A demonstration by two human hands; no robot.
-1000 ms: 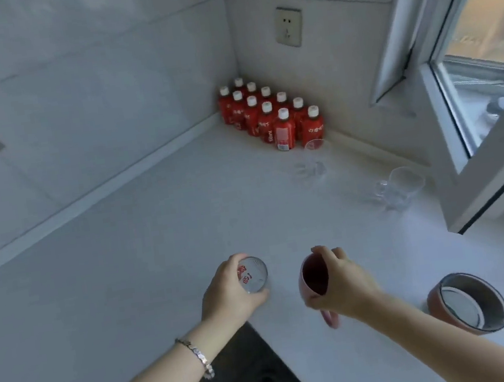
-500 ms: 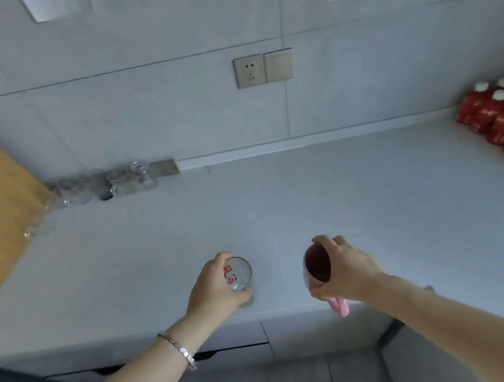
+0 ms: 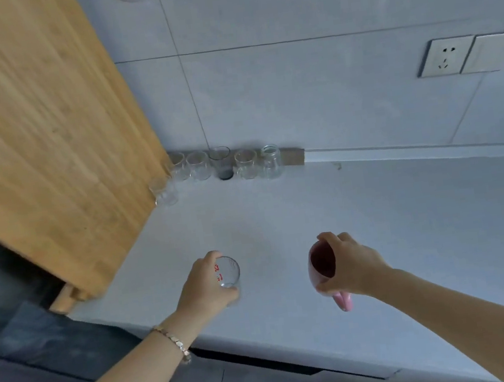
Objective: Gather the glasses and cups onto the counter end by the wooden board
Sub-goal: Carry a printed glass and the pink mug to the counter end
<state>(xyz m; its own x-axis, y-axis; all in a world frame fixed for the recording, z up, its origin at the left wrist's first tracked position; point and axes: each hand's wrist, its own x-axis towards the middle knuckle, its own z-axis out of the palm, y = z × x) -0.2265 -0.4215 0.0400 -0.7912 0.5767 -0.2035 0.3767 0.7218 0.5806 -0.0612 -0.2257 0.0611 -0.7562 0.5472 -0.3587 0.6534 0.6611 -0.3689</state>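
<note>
My left hand [image 3: 204,288] grips a clear glass with red print [image 3: 228,272], held above the front of the white counter [image 3: 344,217]. My right hand [image 3: 352,265] holds a pink cup [image 3: 323,264] by its body, mouth tilted to the left, its handle hanging below. A tall wooden board [image 3: 35,139] leans at the counter's left end. Beside it, along the back wall, stands a row of several clear glasses [image 3: 199,165], among them a dark-bottomed glass [image 3: 221,162] and a small jar [image 3: 271,161]. One more glass [image 3: 164,191] sits right against the board.
A wall socket and switch [image 3: 463,55] sit on the tiled wall at upper right. The counter's front edge runs below my wrists, with dark cabinet fronts and floor [image 3: 56,344] beneath. Bare counter lies between my hands and the row of glasses.
The view has swung left from the window corner with red bottles to the wooden board end. Both hands still carry the same glass and pink cup, now nearer the row of glasses.
</note>
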